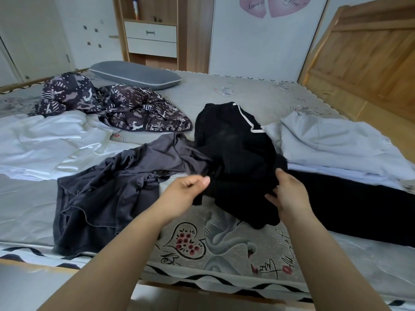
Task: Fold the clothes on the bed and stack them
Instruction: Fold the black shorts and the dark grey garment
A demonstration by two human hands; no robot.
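Both hands hold the black garment (233,151) at the bed's (224,248) centre. The left hand (183,193) pinches its edge, grip clamped; the right hand (286,194) clutches bunched cloth. A grey shirt (107,189) lies at nine o'clock.

Fingertips of right hand (286,194) buried in black top (235,149); white sheet (40,144) and black trousers (350,205) cut by frame edges; wardrobe hearts (271,4) cropped, lettering unreadable; bed (224,248) print partly covered.
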